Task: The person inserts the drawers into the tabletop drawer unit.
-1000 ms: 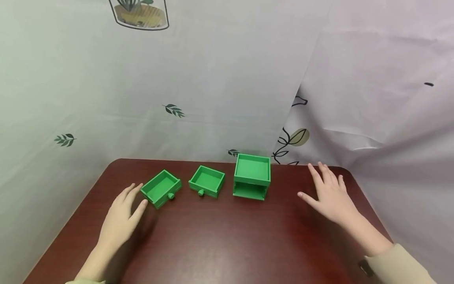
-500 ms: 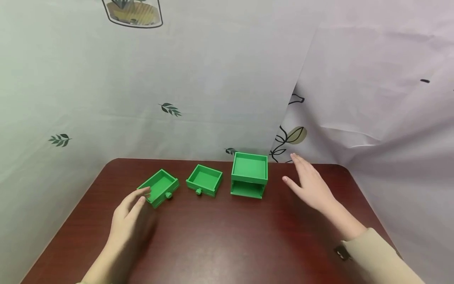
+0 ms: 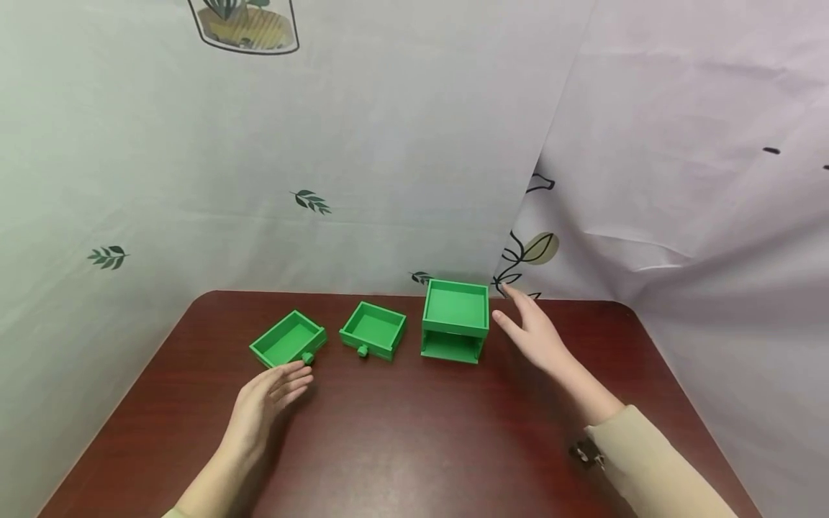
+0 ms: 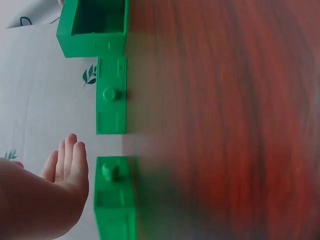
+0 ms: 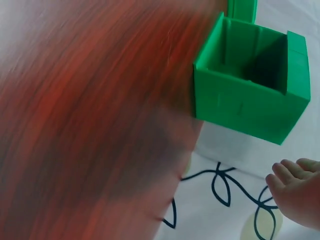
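Observation:
My left hand [image 3: 262, 403], fingers extended, is just in front of a green drawer [image 3: 288, 338] with a round knob, at the left of the table; whether they touch I cannot tell. A second, similar green drawer [image 3: 373, 327] lies in the middle, its knob facing me. To its right stands a green cabinet [image 3: 455, 329], with a shallow open-topped tray above and a vacant slot below; its hollow front shows in the right wrist view. Close to the cabinet's right side is my right hand [image 3: 534, 334], fingers fairly straight and holding nothing.
Everything stands on a dark red-brown wooden table [image 3: 401, 446] with rounded far corners. A pale fabric backdrop [image 3: 388, 144] printed with leaves rises right behind the far edge and along the sides.
My right hand has moved left, up to the cabinet. My left hand passed over the left drawer's near corner and shifted right, toward its knob. Drawers and cabinet stay in place.

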Motion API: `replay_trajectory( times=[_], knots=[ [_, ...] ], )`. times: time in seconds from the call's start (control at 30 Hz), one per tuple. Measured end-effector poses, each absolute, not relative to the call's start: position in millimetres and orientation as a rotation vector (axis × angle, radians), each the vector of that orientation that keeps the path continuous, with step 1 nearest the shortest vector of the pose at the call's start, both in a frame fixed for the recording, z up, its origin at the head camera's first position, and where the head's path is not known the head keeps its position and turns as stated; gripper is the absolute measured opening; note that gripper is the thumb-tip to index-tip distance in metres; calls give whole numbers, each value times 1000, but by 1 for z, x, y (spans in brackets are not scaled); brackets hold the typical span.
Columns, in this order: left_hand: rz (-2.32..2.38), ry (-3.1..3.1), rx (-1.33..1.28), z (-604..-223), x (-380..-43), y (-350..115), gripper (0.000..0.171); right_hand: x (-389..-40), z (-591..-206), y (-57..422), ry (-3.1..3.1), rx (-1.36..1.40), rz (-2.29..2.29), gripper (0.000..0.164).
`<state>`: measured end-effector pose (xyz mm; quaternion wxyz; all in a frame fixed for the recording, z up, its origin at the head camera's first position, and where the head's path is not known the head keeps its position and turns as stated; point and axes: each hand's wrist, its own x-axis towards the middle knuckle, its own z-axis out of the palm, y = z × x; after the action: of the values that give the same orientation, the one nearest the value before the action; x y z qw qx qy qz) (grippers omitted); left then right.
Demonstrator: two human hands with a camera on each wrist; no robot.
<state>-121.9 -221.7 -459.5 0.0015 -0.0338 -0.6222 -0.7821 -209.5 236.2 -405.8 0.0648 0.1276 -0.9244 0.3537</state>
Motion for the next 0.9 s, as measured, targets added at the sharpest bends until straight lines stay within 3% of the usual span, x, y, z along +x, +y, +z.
replay_trajectory(
  times=[0.47, 0.67, 0.9],
  knots=[
    [-3017, -1616, 324, -470, -133, -220, 43, -228, -422, 220, -2699, 308, 1571, 64],
    [-3150, -1504, 515, -474, -140, -216, 60, -232, -426, 215, -2709, 263, 1634, 67],
    [-3199, -1359, 593, -477, -147, -215, 61, -235, -431, 214, -2679, 241, 1726, 68]
  ],
)
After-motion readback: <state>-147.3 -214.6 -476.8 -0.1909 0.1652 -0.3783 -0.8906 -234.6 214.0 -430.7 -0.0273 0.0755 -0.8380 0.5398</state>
